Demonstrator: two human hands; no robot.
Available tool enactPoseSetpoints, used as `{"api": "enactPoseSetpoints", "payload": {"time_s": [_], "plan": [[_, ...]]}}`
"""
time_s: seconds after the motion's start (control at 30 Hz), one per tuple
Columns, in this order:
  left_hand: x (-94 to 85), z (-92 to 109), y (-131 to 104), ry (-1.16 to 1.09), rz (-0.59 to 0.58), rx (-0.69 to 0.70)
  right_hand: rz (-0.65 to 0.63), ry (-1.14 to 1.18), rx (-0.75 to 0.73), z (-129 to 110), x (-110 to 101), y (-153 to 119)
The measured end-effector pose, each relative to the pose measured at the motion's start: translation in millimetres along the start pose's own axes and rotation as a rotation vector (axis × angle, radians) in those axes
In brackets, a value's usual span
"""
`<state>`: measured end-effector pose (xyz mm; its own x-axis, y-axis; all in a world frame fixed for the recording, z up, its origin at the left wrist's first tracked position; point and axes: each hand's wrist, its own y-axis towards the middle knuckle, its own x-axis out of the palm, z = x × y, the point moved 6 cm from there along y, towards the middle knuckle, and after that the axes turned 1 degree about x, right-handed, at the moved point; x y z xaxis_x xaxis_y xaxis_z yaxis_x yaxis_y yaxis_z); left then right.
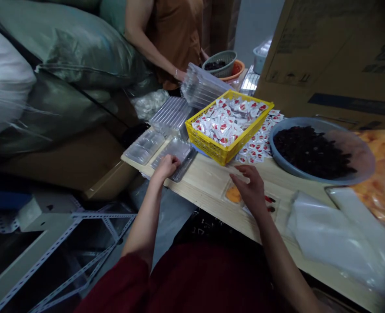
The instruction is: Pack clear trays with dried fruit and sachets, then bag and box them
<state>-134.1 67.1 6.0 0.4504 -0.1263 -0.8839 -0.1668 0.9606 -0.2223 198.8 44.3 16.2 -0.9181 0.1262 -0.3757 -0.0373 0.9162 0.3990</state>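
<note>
My left hand (168, 166) rests over a stack of clear plastic trays (183, 161) near the table's front edge. Its fingers are curled in, and what they pinch, if anything, is hidden. Above another clear tray (229, 190) hovers my right hand (251, 188), thumb and fingers apart, nothing visible between them. An orange-yellow piece (233, 194) lies in that tray's left part. Dark red and black pieces (270, 204) show just right of my right wrist, in clear plastic.
A yellow basket (208, 145) of white-and-red sachets stands mid-table, with loose sachets (256, 145) beside it. A blue basin (279, 158) holds dark pieces. White plastic bags (326, 234) lie at right. Opposite, a co-worker (176, 39) handles stacked clear trays (204, 87).
</note>
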Motion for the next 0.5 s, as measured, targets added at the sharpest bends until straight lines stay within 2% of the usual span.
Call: {"api": "enactPoseSetpoints", "payload": {"time_s": [0.1, 0.27, 0.5], "plan": [[-1.1, 1, -4, 0.024, 0.015, -0.009, -0.033, -0.011, 0.047, 6, -3, -21], [-1.8, 0, -11, 0.074, 0.015, -0.025, -0.118, -0.013, 0.075, 2, -6, -51], [0.2, 7, -11, 0.166, 0.044, -0.070, -0.143, 0.004, 0.139, 14, -15, -77]]}}
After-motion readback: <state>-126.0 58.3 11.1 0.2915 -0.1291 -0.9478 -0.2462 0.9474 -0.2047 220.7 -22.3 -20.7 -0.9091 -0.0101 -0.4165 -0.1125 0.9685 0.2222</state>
